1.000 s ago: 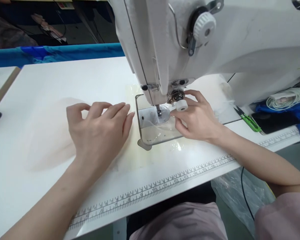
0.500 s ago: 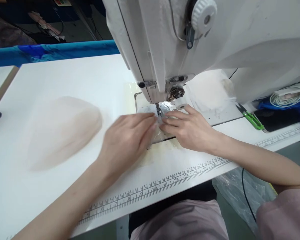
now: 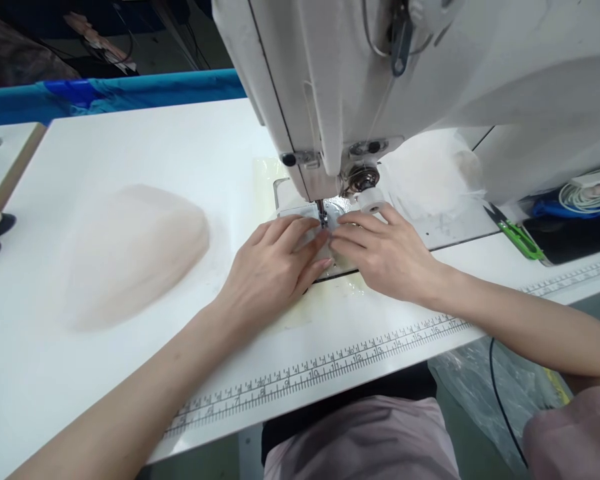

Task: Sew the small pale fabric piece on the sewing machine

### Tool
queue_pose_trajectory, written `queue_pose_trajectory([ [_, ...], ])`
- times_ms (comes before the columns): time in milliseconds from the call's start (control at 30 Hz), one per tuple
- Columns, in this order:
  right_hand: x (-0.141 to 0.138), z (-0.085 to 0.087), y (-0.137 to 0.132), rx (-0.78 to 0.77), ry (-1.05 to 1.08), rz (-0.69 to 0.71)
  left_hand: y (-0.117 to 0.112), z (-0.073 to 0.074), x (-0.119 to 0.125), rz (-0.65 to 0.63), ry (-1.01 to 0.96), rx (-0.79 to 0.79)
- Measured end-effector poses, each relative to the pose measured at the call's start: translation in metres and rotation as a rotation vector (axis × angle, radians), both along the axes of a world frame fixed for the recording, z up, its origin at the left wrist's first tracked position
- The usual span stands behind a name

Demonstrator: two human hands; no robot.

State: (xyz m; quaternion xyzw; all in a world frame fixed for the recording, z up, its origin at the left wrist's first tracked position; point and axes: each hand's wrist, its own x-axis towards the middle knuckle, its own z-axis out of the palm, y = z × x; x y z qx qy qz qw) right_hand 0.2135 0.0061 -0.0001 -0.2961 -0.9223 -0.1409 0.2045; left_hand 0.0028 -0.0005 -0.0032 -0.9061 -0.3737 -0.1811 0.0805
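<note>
At the sewing machine (image 3: pixel 325 133), both of my hands are close to the needle and presser foot (image 3: pixel 322 215). My left hand (image 3: pixel 273 263) lies just left of the foot, its fingers bent together and pressing on a thin, pale fabric piece (image 3: pixel 293 208) that barely shows. On the other side, my right hand (image 3: pixel 385 250) has its fingertips pinched down at the same spot, beside a white round knob (image 3: pixel 371 200). The hands hide most of this piece. A sheer, pale cup-shaped fabric piece (image 3: pixel 140 253) lies on the table to the left.
More sheer white pieces (image 3: pixel 435 173) lie under the machine arm. Green thread snips (image 3: pixel 517 235) are at the right, near a dark flat object (image 3: pixel 575 237) and a coiled white cable (image 3: pixel 593 190). A printed ruler (image 3: pixel 310 373) runs along the front edge. Another person's hand (image 3: pixel 80 25) shows far left.
My left hand has shifted slightly and its fingers look more bent and settled beside the foot. My right hand stays nearly in place. The whole view has moved a little.
</note>
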Motion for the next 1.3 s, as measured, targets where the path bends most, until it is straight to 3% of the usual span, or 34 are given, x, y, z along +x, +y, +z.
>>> queue_pose_trajectory([
  [533,0.001,-0.001,0.003,-0.029,-0.054,-0.070,-0.009,0.002,0.007,0.023,0.011,0.007],
  [933,0.002,-0.004,0.005,0.008,-0.060,-0.080,-0.008,0.000,0.005,0.022,0.042,0.095],
  [1300,-0.002,-0.004,0.012,0.218,-0.011,-0.001,-0.011,0.004,-0.002,0.005,-0.083,0.093],
])
